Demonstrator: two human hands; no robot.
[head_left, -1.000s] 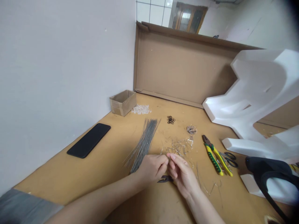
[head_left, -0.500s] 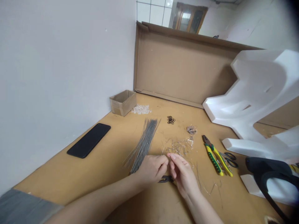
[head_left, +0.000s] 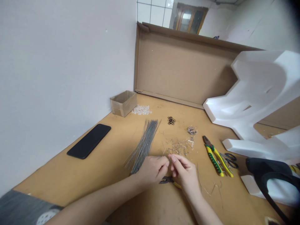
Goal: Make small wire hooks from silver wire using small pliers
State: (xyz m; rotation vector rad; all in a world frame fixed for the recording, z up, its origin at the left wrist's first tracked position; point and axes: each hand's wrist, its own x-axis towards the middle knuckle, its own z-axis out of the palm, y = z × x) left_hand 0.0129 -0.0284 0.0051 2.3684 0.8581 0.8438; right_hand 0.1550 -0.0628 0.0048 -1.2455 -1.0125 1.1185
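Note:
My left hand [head_left: 155,168] is closed, its thumb and fingers pinched together beside the bundle of thin grey wires [head_left: 144,147]. Close against it, my right hand [head_left: 184,172] has thumb and forefinger pinched at the tips. Whatever lies between the fingers of either hand is too small to make out. Under the hands, pliers with dark jaws [head_left: 167,180] lie partly covered, a bit of yellow handle showing. Just beyond the fingertips spreads a loose heap of bent wire pieces [head_left: 180,146]. A few cut wires [head_left: 213,189] lie to the right.
Yellow-green pliers [head_left: 214,157] and black-handled scissors [head_left: 232,160] lie right. Farther back are black rings [head_left: 171,120], a wire coil [head_left: 192,130], clear small pieces [head_left: 142,109] and a small cardboard box [head_left: 123,103]. A black phone [head_left: 89,141] lies left; white foam [head_left: 257,93] stands right.
My right hand has shifted slightly and its fingers have curled in more, uncovering some yellow handle beneath. My left hand stays nearly still. A white dotted patch now shows at the lower left.

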